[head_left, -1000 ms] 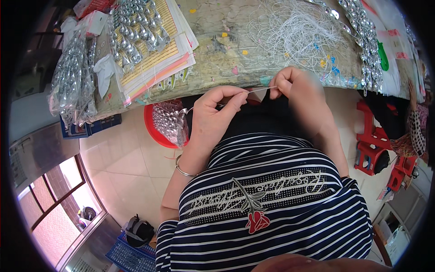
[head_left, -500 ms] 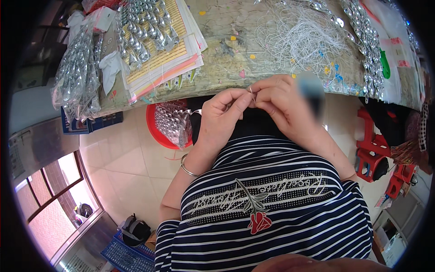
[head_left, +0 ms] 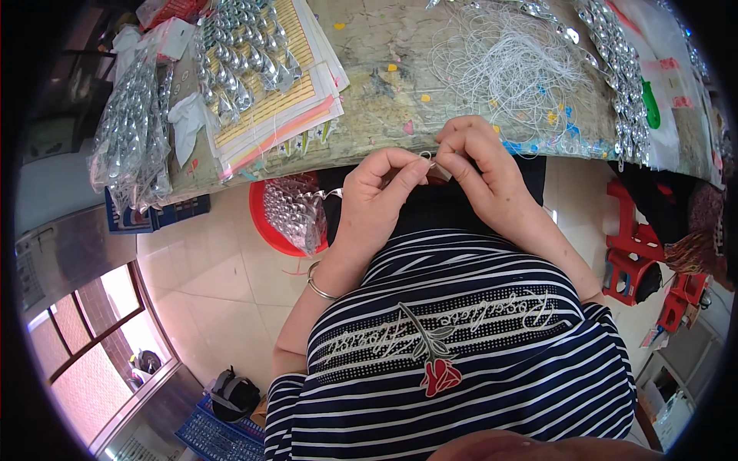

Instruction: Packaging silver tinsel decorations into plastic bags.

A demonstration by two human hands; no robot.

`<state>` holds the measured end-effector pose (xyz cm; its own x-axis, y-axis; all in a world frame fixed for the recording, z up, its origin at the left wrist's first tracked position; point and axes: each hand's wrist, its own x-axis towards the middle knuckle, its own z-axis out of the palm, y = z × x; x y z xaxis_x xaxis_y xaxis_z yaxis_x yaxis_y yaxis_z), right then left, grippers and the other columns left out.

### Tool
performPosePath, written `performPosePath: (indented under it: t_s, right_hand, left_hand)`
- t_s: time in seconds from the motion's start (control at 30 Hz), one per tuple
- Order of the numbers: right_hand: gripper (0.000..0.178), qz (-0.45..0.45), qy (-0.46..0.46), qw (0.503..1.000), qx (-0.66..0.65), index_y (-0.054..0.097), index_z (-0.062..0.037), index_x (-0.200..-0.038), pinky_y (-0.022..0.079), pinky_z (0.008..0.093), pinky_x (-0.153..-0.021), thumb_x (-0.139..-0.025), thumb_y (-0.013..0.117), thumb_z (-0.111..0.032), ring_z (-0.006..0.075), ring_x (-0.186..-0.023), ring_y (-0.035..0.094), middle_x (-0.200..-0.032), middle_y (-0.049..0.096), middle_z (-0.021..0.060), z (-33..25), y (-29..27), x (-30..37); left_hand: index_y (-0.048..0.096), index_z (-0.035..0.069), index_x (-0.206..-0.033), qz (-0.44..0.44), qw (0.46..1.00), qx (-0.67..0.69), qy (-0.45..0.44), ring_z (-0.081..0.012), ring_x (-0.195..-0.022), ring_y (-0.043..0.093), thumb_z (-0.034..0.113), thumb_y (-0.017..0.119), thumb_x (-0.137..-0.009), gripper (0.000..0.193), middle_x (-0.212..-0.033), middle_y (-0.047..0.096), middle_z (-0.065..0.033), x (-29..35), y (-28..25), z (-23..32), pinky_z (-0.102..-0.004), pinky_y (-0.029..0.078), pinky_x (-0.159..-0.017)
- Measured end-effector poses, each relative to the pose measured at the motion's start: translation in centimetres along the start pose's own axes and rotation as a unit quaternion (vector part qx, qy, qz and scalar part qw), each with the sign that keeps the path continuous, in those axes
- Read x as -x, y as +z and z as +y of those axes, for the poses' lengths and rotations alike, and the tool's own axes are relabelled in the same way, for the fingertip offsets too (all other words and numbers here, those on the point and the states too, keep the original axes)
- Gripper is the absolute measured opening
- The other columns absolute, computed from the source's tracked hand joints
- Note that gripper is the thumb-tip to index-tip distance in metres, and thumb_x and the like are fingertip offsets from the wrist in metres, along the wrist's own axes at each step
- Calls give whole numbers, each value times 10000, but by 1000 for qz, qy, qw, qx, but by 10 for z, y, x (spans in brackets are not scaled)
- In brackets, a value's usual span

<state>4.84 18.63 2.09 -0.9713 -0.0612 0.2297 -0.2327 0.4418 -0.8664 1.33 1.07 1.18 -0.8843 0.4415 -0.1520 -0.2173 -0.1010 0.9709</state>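
Just in front of the table's near edge, my two hands work close together. Thumb and forefinger of my left hand [head_left: 374, 196] pinch a thin white string [head_left: 425, 154], which bends into a small loop above the fingertips. My right hand [head_left: 490, 170] is curled, its thumb and fingertips at the string's other side; the short bit between the hands is tiny and partly hidden. A shiny silver twisted strip [head_left: 331, 192] shows beside my left wrist, running from a red basin [head_left: 261, 223] that holds a plastic bag of silver twists [head_left: 294, 211].
On the worn table [head_left: 377, 115] lie a tangle of white string [head_left: 511, 65], silver spiral strips [head_left: 246, 50] over stacked papers [head_left: 323, 77], a bagged bundle [head_left: 131, 131] at the left, and silver strands [head_left: 619, 77] beside a green-handled tool [head_left: 652, 107]. Red stools [head_left: 630, 246] stand at the right.
My right hand has drawn slightly away from my left, its fingers rising and curling more. My left hand stays nearly in place, with the string loop now showing above its fingertips.
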Motion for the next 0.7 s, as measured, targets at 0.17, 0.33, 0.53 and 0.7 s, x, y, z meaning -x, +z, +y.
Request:
performPosePath:
  t_s: [0.17, 0.33, 0.53, 0.7]
  right_hand:
    - [73, -44, 90, 985, -137, 522, -17, -906, 422, 246, -766, -935, 524, -84, 122, -859, 498, -989, 497, 44, 4, 2, -2]
    - [77, -36, 112, 972, -205, 534, -22, -907, 427, 225, -691, -941, 524, -90, 81, -765, 487, -970, 487, 23, 2, 5, -6]
    - [93, -31, 120, 957, -262, 606, -14, -936, 434, 228, -701, -928, 549, -87, 91, -784, 508, -970, 496, 28, 6, 6, -7]
    - [96, 23, -11, 997, -73, 628, -17, -965, 451, 237, -749, -911, 561, -58, 130, -830, 541, -945, 524, 53, 3, -5, -6]
  left_hand:
    - [648, 39, -901, -23, 999, -36, -2, -18, -618, 433, 115, 626, -888, 81, -762, 602, 14, 0, -1, 0, -161, 331, -549]
    - [645, 41, -862, -41, 998, -40, -24, -19, -625, 478, 139, 629, -892, 103, -736, 606, 29, 0, -4, -1, -175, 386, -563]
    - [664, 34, -890, -26, 998, 2, -65, -23, -589, 424, 116, 632, -874, 90, -740, 609, 6, 0, -2, 2, -158, 317, -546]
    - [667, 37, -899, -1, 1000, 7, -24, -24, -627, 459, 107, 632, -872, 83, -787, 634, 4, 0, -1, 1, -167, 341, -560]
